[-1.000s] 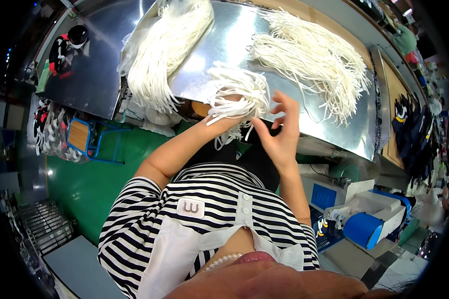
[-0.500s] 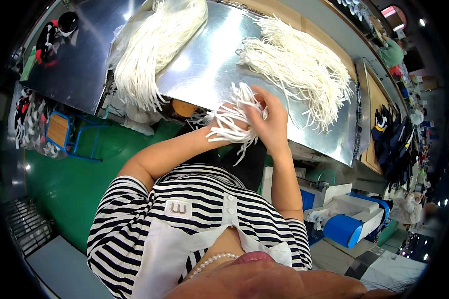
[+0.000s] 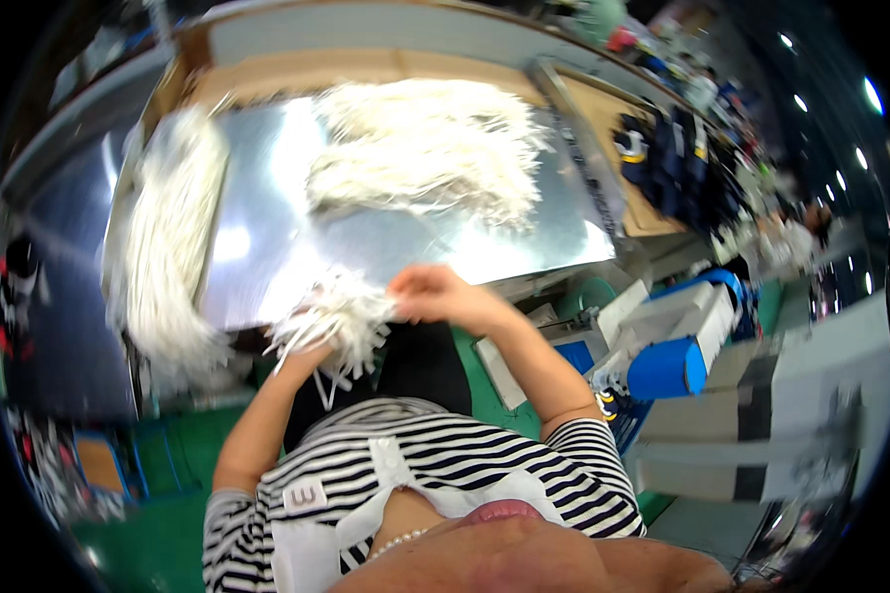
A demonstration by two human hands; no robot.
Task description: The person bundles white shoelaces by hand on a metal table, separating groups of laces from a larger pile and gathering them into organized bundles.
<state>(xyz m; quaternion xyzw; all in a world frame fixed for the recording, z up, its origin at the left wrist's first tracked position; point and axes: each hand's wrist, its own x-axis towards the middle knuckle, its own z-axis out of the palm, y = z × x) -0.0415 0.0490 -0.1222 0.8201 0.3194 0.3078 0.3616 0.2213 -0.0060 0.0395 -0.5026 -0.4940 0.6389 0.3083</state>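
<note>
A loose bunch of white cords (image 3: 338, 321) fans out over my left hand, below the front edge of the metal table. My left hand (image 3: 311, 354) is closed around the bunch, its fingers mostly covered by the strands. At the bunch's right side is my right hand (image 3: 433, 296), fingertips drawn together against the cord ends. Blur hides whether a strand lies between them. A wide pile of white cords (image 3: 425, 148) rests on the table beyond my hands. Another long bundle of white cords (image 3: 173, 217), partly in clear plastic, lies at the table's left side and hangs over the front edge.
The shiny metal table (image 3: 257, 208) has a raised rim at the back. Dark garments (image 3: 677, 148) lie on a board to the right. A blue and white machine (image 3: 663, 366) stands right of my right arm. A blue-framed stool (image 3: 99, 465) is at lower left.
My view has swung toward the right, so the table appears lower and more level. My right hand has come off the top of the bunch to its right side.
</note>
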